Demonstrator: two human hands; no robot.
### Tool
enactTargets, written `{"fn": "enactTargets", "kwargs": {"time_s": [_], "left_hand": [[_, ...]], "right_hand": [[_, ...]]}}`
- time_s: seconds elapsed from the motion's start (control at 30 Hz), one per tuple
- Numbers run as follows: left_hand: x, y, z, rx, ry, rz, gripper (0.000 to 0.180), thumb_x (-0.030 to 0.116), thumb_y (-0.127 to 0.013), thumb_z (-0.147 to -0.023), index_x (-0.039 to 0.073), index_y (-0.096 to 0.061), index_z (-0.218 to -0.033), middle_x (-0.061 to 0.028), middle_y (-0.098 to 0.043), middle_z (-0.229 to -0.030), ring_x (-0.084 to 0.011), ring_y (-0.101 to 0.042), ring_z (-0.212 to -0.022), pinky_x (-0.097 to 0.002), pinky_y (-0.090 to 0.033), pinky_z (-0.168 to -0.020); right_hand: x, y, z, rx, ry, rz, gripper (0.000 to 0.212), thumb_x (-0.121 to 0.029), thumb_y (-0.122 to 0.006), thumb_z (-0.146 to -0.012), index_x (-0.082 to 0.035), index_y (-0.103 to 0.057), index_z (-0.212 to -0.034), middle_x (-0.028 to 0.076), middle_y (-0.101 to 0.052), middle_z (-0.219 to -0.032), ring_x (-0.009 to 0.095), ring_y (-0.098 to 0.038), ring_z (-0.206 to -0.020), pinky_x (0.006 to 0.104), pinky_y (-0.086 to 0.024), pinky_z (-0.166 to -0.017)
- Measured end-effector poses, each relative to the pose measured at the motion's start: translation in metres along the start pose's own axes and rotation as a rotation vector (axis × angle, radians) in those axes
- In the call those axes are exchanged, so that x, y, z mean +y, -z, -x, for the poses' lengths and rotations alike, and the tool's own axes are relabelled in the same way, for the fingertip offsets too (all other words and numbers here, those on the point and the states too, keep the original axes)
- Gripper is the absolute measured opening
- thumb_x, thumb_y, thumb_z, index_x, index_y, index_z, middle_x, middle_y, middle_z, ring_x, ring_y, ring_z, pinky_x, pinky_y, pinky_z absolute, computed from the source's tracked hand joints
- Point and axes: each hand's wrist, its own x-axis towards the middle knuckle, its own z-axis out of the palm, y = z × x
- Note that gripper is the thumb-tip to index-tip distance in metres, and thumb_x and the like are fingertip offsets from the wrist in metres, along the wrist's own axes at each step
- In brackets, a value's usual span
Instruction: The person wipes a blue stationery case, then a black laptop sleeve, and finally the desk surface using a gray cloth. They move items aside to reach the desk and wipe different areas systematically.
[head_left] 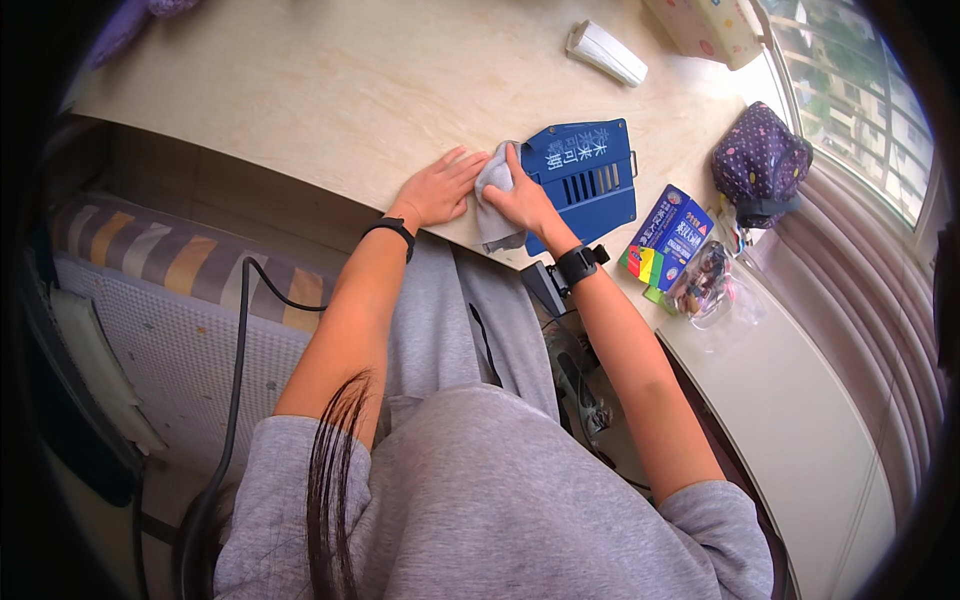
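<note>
My left hand (440, 190) lies flat on the pale tabletop near its front edge, fingers outstretched, the tips close to a grey cloth (503, 238). Bunched under my right hand (520, 200) is that cloth, its lower end reaching the table's edge. The fingers of this hand are curled against the cloth, partly hidden by the thumb and the fabric. Just right of it rests a blue slotted case (597, 212) with white lettering and a small metal loop on its right side. Both wrists wear black bands.
On the right lie a blue colourful box (672, 235), a clear bag of small items (703, 285) and a dark dotted pouch (762, 160). Farther back are a white packet (607, 53) and a patterned cream container (708, 30). A black cable (240, 340) hangs at left.
</note>
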Motion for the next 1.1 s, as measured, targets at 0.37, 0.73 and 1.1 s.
{"fn": "enactTargets", "kwargs": {"time_s": [0.37, 0.73, 1.1], "left_hand": [[-0.001, -0.003, 0.001, 0.145, -0.021, 0.019, 0.062, 0.025, -0.054, -0.078, 0.008, -0.041, -0.136, -0.0013, -0.031, -0.148, -0.0129, -0.021, -0.139, -0.0373, -0.015, -0.116], [0.003, 0.000, 0.001, 0.116, -0.014, 0.015, 0.066, 0.019, -0.053, -0.077, 0.010, -0.035, -0.140, 0.0014, -0.030, -0.148, -0.0119, -0.022, -0.138, -0.0369, -0.015, -0.116], [0.007, -0.001, 0.000, 0.131, 0.004, -0.067, 0.068, 0.013, -0.050, -0.077, 0.011, -0.032, -0.142, 0.0019, -0.028, -0.149, -0.0124, -0.023, -0.138, -0.0364, -0.016, -0.116]], "right_hand": [[0.000, -0.005, 0.018, -0.076, -0.107, -0.036, 0.098, -0.041, -0.056, -0.073, -0.001, -0.004, -0.147, 0.033, -0.050, -0.124, 0.041, -0.052, -0.115, 0.0357, -0.041, -0.096], [0.030, 0.022, 0.034, 0.087, -0.034, 0.074, 0.071, -0.036, -0.056, -0.074, -0.023, -0.037, -0.141, 0.027, -0.063, -0.103, 0.039, -0.061, -0.096, 0.0394, -0.047, -0.087], [0.143, 0.071, 0.083, 0.491, 0.023, 0.017, 0.061, -0.026, -0.053, -0.081, -0.022, -0.036, -0.140, 0.027, -0.060, -0.109, 0.043, -0.060, -0.097, 0.0432, -0.048, -0.084]]}}
